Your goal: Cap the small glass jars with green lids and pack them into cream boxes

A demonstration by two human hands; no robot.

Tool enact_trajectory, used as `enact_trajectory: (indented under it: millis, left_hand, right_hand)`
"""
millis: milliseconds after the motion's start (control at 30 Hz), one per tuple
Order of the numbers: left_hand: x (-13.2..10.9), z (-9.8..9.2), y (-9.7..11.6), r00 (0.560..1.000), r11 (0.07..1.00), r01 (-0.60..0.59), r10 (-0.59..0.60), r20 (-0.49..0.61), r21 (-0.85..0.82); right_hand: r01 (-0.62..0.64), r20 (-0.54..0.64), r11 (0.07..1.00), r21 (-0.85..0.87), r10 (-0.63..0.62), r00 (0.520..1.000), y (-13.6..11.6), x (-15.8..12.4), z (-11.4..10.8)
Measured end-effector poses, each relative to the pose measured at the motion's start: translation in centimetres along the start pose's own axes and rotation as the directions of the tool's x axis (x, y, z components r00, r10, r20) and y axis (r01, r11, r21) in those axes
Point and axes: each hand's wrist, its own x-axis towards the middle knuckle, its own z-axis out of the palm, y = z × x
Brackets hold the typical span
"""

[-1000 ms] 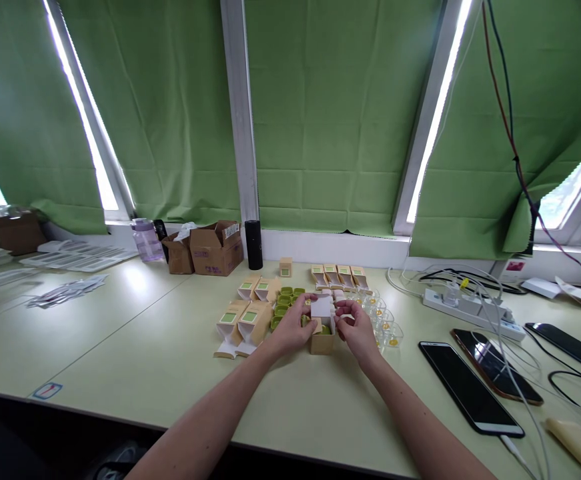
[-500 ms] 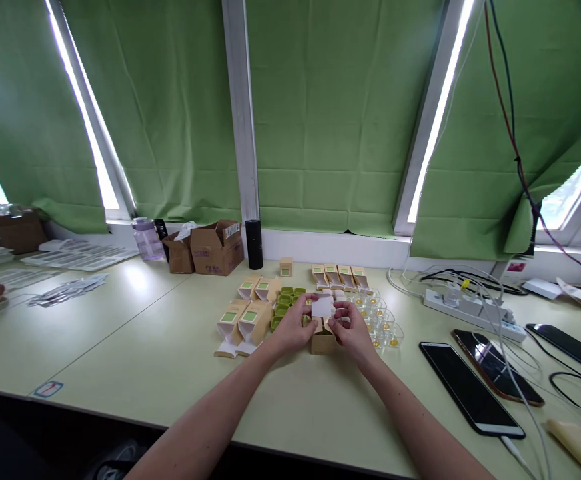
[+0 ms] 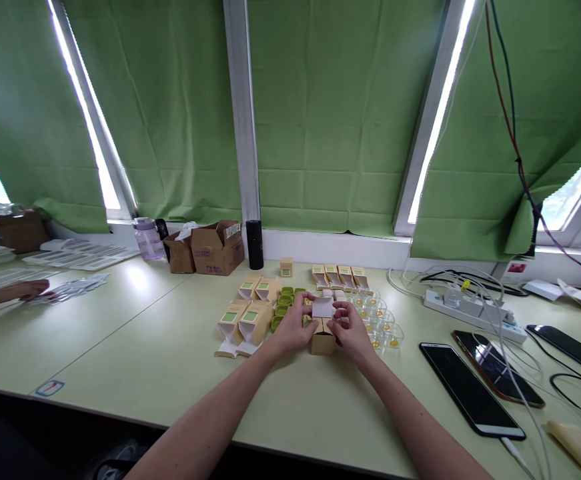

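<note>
While both bare forearms reach in over the pale yellow-green tabletop (image 3: 170, 373), the head view shows a small tan cardboard box (image 3: 323, 345) standing between the two hands, its white-lined lid (image 3: 323, 307) raised at the far side and its two tan side flaps (image 3: 326, 328) folded in over the opening. The left hand (image 3: 294, 325) has its thumb and fingers closed on the left side of the box, the thumb at the left flap. The right hand (image 3: 351, 328) bends its thumb and fingers at the opposite side; whether it pinches the right flap or only presses it, I cannot tell. Just beside the left hand are small green containers (image 3: 284, 300), and farther left stand open tan cartons with green square labels (image 3: 255, 319). Close to the right hand sit clear cups with yellow centres (image 3: 394, 337), and pale pink pieces (image 3: 339, 295) show beyond the raised lid, in front of a row of four open tan cartons (image 3: 339, 273). Well apart on the right, a black-screened phone with white ends (image 3: 470, 390) lies near a white power strip (image 3: 473, 317). Toward the far edge stands a black cylinder (image 3: 255, 245), and at far left another person's hand (image 3: 33, 289) reaches to flat silvery-white packets (image 3: 77, 288)
</note>
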Motion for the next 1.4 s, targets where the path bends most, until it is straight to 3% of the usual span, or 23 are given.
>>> enact_trajectory:
  millis: [167, 400, 600, 733, 867, 1067, 1233, 1400]
  left_hand:
    - [-0.1, 0.1, -0.2, 0.999, 1.0, 0.019, -0.019, -0.035, 0.023]
    - [0.5, 0.1, -0.3, 0.991, 0.98, -0.136, 0.134, 0.023, 0.147]
    - [0.6, 0.0, -0.4, 0.987, 0.974, -0.162, 0.163, 0.009, 0.159]
    - [0.6, 0.0, -0.5, 0.985, 0.971, -0.172, 0.173, 0.008, 0.167]
    - [0.7, -0.1, -0.6, 0.98, 0.964, -0.197, 0.197, 0.017, 0.18]
    - [0.3, -0.9, -0.2, 0.966, 0.914, -0.25, 0.258, 0.017, 0.318]
    - [-0.2, -1.7, 0.9, 0.901, 0.801, -0.378, 0.434, -0.016, 0.464]
    - [-0.4, -1.6, 1.3, 0.879, 0.742, -0.428, 0.475, 0.047, 0.516]
  right_hand:
    - [0.008, -0.004, 1.0, -0.002, -0.008, 1.0, 0.0, 0.0, 0.0]
    - [0.052, 0.002, 0.998, -0.042, -0.052, 0.999, 0.4, 0.1, -0.3]
    - [0.19, -0.011, 0.975, -0.114, -0.192, 0.981, 0.0, -0.1, -0.5]
    - [0.372, -0.008, 0.892, -0.259, -0.387, 0.922, -1.1, -0.8, -1.1]
    - [0.542, 0.104, 0.748, -0.384, -0.548, 0.83, -1.9, -1.6, -1.6]
    - [0.624, 0.201, 0.628, -0.465, -0.612, 0.765, -1.7, -1.8, -1.8]
    - [0.675, 0.245, 0.549, -0.493, -0.657, 0.713, -1.7, -1.9, -2.0]
    - [0.698, 0.269, 0.499, -0.513, -0.679, 0.683, -1.7, -2.0, -2.0]
